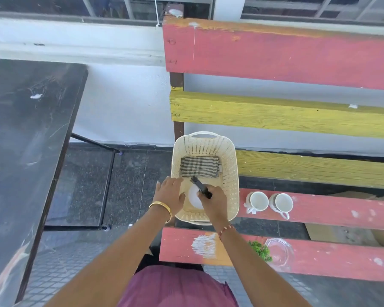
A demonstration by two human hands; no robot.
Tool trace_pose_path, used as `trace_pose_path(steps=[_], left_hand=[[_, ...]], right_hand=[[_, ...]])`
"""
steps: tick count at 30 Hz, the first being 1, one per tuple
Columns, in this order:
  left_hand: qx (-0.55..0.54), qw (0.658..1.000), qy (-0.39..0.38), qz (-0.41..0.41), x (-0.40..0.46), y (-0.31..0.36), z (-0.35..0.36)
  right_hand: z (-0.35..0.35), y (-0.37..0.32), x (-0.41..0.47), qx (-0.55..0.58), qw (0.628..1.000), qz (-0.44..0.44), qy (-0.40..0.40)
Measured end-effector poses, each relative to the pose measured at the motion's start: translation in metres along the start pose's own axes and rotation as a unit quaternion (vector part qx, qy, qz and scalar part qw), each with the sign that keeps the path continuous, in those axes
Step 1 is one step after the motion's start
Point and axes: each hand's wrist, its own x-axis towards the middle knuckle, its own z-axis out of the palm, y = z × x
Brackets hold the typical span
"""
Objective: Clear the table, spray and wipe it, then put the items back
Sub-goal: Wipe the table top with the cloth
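Inside the basket (pixel 227 160) on the bench (pixel 319 209), the right hand (pixel 215 201) grips the spray bottle (pixel 196 197) by its black trigger head, nozzle pointing away toward the cloth (pixel 200 166), while the left hand (pixel 170 192), fingers straight, rests on the near-left rim, table (pixel 20 129) well apart to the left.

I saw bright, even daylight, soft shadows, glare on the white wall (pixel 124 103), and wide-angle bending at the edges.

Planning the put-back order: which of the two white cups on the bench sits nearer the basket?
The left white cup, right beside the cream plastic basket on the red bench slat. The other white cup stands farther right, its handle pointing toward the camera.
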Motion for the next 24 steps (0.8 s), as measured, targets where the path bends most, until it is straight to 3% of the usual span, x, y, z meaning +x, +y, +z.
trace_pose_path(steps=[6,12,24], left_hand=[[-0.011,1.000,0.022,0.012,0.013,0.004,-0.010],[-0.011,0.998,0.035,0.056,0.035,0.003,-0.025],[-0.047,0.988,-0.020,0.143,0.110,0.005,-0.029]], right_hand=[[-0.035,-0.008,0.011,0.080,0.987,-0.029,-0.139],[-0.037,-0.015,0.040,0.102,0.992,0.067,0.009],[-0.014,-0.011,0.141,-0.068,0.992,0.101,-0.024]])
